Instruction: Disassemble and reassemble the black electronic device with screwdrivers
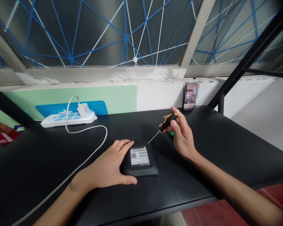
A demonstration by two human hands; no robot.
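Black device: label-up, mid-scene.
Surface: black desk below a patterned window; power strip far left, phone far right.
Working room: desktop extends right of my right hand and from device to near edge.
Screwdriver: gripped in my right fingers; shaft slants left and near to device's far right corner.
Left hand: my fingers spread against device's left side.
Device axis: squarish outline, long axis unclear.

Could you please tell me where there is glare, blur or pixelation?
Head view: soft sheen on the black tabletop, near its front edge; red package at left, blurred; upright dark phone, partly pixelated; white rectangular label on the square black device, fine print unreadable.
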